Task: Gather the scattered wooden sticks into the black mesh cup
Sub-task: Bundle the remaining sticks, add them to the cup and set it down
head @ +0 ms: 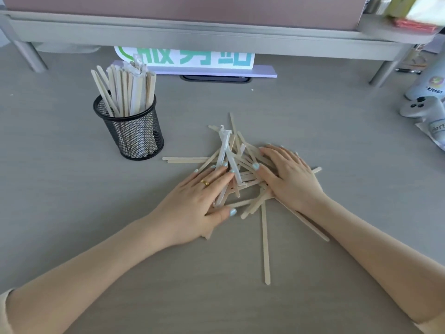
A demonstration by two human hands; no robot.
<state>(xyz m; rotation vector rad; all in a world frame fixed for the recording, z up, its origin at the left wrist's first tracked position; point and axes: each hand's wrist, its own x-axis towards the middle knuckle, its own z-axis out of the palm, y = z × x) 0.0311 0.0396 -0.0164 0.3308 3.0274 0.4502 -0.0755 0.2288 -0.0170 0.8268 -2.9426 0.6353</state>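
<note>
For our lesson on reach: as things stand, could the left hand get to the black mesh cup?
Probably yes. The left hand lies flat on the stick pile, and the bare table between it and the black mesh cup holds nothing in the way. The cup stands on that hand's side.

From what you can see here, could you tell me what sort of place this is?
Probably an office desk: a grey desktop under a raised monitor shelf, a black mesh cup of wooden sticks, and a printed sign behind.

Single head view: looks forward and down, close over grey desk (72,213), far edge under a shelf (192,32).
</note>
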